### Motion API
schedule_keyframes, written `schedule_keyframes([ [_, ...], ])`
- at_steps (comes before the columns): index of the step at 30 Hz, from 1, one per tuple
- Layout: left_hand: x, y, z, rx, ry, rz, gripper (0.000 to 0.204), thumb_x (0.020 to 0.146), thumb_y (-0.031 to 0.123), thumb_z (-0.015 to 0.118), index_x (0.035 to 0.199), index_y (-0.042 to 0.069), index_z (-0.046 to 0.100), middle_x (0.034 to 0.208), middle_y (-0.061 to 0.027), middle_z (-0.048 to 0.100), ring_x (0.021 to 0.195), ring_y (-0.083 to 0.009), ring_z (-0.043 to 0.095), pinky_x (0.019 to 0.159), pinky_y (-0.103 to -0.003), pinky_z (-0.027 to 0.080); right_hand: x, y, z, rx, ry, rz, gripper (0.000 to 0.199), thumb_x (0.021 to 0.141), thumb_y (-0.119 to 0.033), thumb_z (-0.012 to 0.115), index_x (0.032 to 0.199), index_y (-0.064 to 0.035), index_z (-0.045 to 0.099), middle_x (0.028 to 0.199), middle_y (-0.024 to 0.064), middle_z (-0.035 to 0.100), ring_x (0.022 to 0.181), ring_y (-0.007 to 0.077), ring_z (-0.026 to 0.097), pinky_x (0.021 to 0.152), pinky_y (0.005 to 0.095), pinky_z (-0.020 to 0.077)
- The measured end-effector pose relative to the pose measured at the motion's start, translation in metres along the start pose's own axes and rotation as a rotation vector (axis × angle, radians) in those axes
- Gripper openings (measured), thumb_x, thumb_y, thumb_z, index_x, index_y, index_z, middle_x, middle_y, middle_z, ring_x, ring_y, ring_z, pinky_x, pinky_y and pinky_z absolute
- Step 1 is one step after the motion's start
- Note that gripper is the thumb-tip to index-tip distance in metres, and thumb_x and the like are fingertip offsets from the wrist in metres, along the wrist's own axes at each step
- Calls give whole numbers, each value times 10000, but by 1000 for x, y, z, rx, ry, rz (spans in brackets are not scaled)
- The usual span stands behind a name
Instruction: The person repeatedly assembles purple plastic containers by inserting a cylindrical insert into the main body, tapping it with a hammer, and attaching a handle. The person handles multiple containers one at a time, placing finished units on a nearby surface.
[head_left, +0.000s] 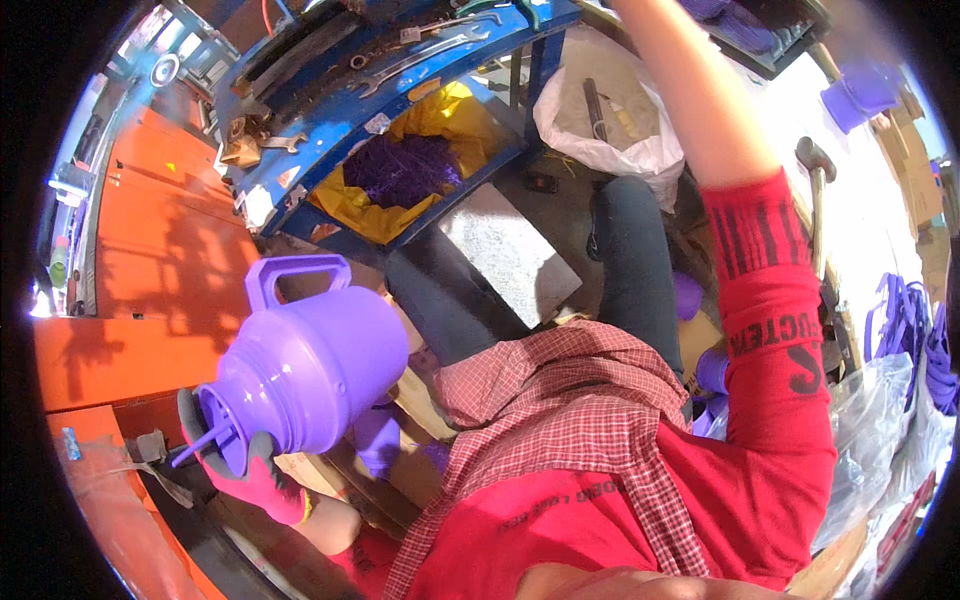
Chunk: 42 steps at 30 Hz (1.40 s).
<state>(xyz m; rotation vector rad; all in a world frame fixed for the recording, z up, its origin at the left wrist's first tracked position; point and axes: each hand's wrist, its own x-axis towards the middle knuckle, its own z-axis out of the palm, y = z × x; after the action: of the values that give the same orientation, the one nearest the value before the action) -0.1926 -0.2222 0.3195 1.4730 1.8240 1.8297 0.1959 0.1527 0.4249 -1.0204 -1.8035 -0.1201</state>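
Note:
My left hand (255,475), in a pink and grey glove, grips a purple plastic jug (335,350) by its open neck. The jug lies tilted on its side in the air, its loop handle pointing up and its mouth toward the lower left. From the mouth sticks a thin purple stem of plastic. My right arm reaches up past the top edge, so its hand is out of the picture. Nearest to where that arm leaves the view are the blue bench (430,75) and a dark tray (765,35) with purple pieces.
Wrenches (425,58) lie on the bench. Under it, a yellow sack (400,218) holds purple scraps. A white sack (640,155) stands beside my leg. Orange machine panels (160,240) rise at left. At right are a hammer (815,160) and purple strips (895,315).

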Motion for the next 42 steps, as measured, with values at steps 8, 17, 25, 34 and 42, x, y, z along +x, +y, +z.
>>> schedule_keyframes([
  [8, 46, -14, 33, 67, -284, -15, 764, 693, 31, 722, 1418, -11, 485, 1404, -129, 522, 1265, -250, 526, 1070, -379, 412, -271, -297, -30, 1471, -797, -667, 548, 873, -273, 665, 1263, 71, 491, 1331, 268, 483, 1259, 421, 487, 1051, 508, 422],
  [17, 49, 25, 61, 410, -365, 290, 718, 657, 129, 795, 1344, 67, 594, 1240, -106, 593, 1164, -254, 575, 1009, -382, 454, -261, -306, -48, 1179, -1017, -626, 216, 774, -217, 695, 841, -15, 666, 765, 147, 678, 775, 373, 685, 682, 479, 551],
  [25, 60, 45, 145, 283, -554, 453, 770, 628, 137, 815, 1359, 69, 580, 1249, -104, 579, 1184, -234, 557, 1002, -357, 463, -277, -330, -64, 1122, -426, -632, 323, 731, -193, 696, 974, -10, 589, 971, 145, 649, 862, 355, 675, 694, 482, 543],
  [34, 52, 53, 120, 247, -488, 348, 797, 592, 192, 816, 1333, 12, 583, 1266, -138, 555, 1170, -277, 563, 1010, -402, 457, -263, -279, -24, 1509, -1154, -235, 115, 697, -157, 686, 738, -49, 683, 679, 170, 655, 637, 295, 638, 602, 448, 512],
  [42, 31, 42, 173, 405, -709, 588, 813, 547, 257, 861, 1301, 70, 620, 1246, -181, 542, 1131, -347, 575, 981, -439, 478, -253, -298, -57, 2129, -771, -545, 220, 815, -172, 649, 801, 45, 613, 633, 179, 602, 575, 290, 548, 558, 397, 444],
])
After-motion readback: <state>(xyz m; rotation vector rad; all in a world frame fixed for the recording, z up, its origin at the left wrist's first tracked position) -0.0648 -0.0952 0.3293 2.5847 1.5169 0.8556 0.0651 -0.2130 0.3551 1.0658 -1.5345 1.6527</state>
